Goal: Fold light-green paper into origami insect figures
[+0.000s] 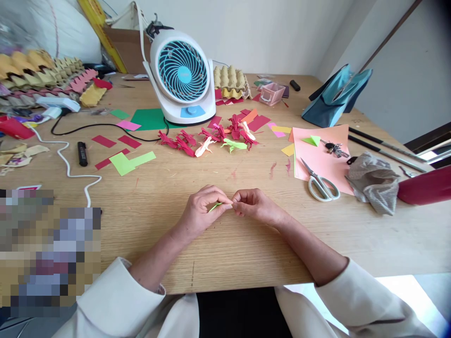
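Observation:
My left hand (207, 206) pinches a small folded piece of light green paper (214, 206) above the wooden table. Fingertips of my right hand (255, 205) are pressed together and meet those of the left at the paper's end; whether they grip it too is hidden. Beyond the hands lies a row of small folded paper figures (186, 143), mostly red, with a light green one (234, 145) and a pale one (205, 147). Light green paper pieces (130, 162) and red strips (104, 141) rest to the left.
A white fan (183, 75) stands at the back. Scissors (322, 183) lie partly on pink paper (317, 157) at the right, near a grey cloth (373, 180) and a red cylinder (426, 186). A black marker (82, 154) and white cable (66, 162) are at the left.

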A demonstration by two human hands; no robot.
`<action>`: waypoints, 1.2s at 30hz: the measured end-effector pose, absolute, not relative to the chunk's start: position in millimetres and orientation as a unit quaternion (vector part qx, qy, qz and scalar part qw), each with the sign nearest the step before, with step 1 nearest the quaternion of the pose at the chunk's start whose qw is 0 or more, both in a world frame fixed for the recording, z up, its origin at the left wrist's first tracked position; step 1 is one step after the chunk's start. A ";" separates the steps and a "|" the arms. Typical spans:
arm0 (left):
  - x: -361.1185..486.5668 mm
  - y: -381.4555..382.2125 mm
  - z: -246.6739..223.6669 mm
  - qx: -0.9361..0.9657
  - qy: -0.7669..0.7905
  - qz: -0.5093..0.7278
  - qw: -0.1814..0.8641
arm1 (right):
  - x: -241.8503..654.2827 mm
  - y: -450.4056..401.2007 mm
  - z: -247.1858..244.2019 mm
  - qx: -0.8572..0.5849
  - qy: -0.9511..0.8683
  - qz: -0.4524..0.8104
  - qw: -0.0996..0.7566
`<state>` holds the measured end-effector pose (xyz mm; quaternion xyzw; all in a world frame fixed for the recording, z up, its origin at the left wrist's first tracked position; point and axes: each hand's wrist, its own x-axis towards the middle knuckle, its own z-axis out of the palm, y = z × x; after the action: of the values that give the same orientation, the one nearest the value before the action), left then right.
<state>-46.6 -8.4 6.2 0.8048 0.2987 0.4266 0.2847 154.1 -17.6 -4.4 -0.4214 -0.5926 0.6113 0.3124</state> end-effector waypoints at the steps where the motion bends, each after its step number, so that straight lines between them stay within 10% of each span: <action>1: -46.8 -8.4 6.2 0.805 0.299 0.429 0.281 | 154.0 -17.5 -4.1 -0.423 -0.588 0.614 0.314; 36: -47.5 -11.7 7.6 0.867 0.317 0.372 0.099 | 159.4 -17.5 9.3 -0.415 -0.599 0.590 0.348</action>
<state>-47.5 -11.7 7.6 0.8670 0.3167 0.3719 0.0991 159.4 -17.5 9.3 -0.4149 -0.5986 0.5901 0.3483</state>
